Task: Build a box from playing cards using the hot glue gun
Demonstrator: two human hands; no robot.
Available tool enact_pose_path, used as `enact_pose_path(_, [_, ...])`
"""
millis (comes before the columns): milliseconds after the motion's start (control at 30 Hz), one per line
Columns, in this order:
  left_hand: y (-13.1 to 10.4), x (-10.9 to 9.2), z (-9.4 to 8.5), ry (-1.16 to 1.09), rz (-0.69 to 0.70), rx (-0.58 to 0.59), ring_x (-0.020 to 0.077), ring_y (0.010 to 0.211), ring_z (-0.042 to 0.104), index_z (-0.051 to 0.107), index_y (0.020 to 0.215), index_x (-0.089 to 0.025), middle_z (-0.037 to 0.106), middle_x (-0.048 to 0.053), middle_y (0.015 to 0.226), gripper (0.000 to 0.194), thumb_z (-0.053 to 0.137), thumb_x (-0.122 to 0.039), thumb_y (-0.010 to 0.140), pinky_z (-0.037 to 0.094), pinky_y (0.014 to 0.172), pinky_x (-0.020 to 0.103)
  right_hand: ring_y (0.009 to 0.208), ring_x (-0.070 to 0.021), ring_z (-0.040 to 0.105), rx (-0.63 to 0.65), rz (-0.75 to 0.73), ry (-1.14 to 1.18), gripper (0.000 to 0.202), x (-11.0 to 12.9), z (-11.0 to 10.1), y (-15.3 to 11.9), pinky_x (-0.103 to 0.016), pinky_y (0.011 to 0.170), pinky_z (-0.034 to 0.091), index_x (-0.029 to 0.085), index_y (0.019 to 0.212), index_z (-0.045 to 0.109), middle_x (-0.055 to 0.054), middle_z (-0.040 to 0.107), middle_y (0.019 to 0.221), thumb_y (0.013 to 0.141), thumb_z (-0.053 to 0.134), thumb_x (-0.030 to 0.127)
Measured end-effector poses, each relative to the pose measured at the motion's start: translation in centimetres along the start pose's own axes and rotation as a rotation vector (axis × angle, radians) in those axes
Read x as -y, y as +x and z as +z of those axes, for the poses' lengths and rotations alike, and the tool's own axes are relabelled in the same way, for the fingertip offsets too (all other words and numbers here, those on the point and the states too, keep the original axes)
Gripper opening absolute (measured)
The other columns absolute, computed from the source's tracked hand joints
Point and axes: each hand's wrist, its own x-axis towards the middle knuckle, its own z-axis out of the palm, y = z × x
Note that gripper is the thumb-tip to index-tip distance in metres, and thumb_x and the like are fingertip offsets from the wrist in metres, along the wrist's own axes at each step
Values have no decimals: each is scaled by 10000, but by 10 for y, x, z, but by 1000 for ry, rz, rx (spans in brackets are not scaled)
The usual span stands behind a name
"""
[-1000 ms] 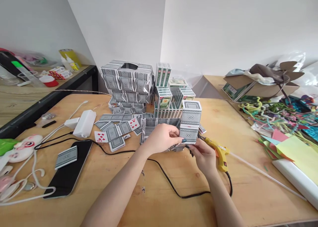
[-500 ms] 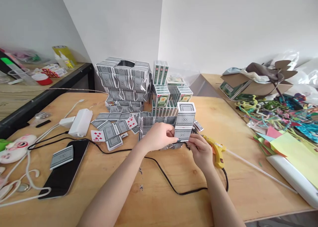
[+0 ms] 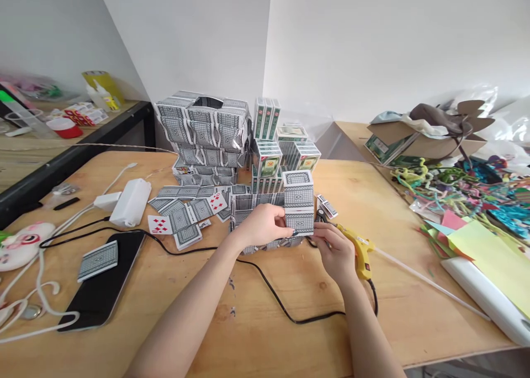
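A tall folded piece made of patterned playing cards (image 3: pixel 298 201) stands upright between my hands. My left hand (image 3: pixel 267 223) pinches its lower left edge, and my right hand (image 3: pixel 334 248) has its fingers closed on the lower right corner. Behind and below it lies a low open frame of cards (image 3: pixel 244 204), partly hidden by my left hand. Beside my right hand rests a yellow glue gun (image 3: pixel 361 251). A larger stacked card structure (image 3: pixel 202 127) stands at the back left of the frame.
Green card boxes (image 3: pixel 269 157) are stacked behind the frame. Loose cards (image 3: pixel 180 218) and a phone (image 3: pixel 101 295) lie to the left. A black cable (image 3: pixel 269 289) crosses the wooden table (image 3: pixel 265 339). Colored paper (image 3: pixel 492 256) and a cardboard box (image 3: pixel 439 140) are at the right.
The upright card piece has shifted slightly left against the frame, uncovering more of the small items on its right. Both hands keep their hold; the whole view has moved a little.
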Motion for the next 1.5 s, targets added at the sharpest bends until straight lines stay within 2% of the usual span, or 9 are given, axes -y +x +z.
enact_pose_path(133, [2,5,-1,36,17,14,147,627,584,594,660,-143,654,21,669,148,570,-285,695,399,542,222,828,-196,644,-20,15,35,187,-3,-1,-2,-343,747,518,237,828,658,-43,689,889,820,473,209])
enact_pose_path(267, [3,7,-1,75,50,-21,143,625,568,574,630,-144,634,15,649,155,567,-284,698,396,542,220,786,-192,643,-33,61,1,167,-3,0,-2,-338,720,519,236,809,641,-33,693,857,811,475,220])
enact_pose_path(533, [3,6,3,-79,75,25,157,670,606,619,739,-147,661,27,710,145,521,-255,744,431,569,229,818,-182,600,-57,-50,-87,156,2,3,0,-334,718,493,225,789,580,-63,637,875,831,437,178])
enact_pose_path(833, [4,8,6,-102,70,35,147,648,593,609,706,-145,640,25,715,141,538,-264,729,427,569,226,814,-183,589,-58,-64,-89,132,2,7,-1,-336,720,490,223,788,577,-58,616,865,823,460,173])
enact_pose_path(1000, [4,7,7,-34,87,6,144,671,590,606,682,-138,627,31,753,166,547,-286,729,423,588,225,791,-177,593,-89,-50,-110,151,0,8,-2,-326,700,496,222,782,598,-49,617,847,824,466,164])
enact_pose_path(1267, [4,7,8,56,28,2,123,580,511,572,637,-144,597,-2,631,250,544,-371,737,359,517,220,772,-166,596,-121,-155,-131,156,-1,8,-1,-323,683,509,215,813,617,-48,622,837,823,491,123])
enact_pose_path(1500, [5,4,9,117,50,-27,103,554,459,495,579,-152,532,-26,589,259,540,-347,743,316,501,214,772,-162,595,-115,-171,-168,184,-1,10,-3,-315,689,515,219,833,610,-48,619,861,814,483,87])
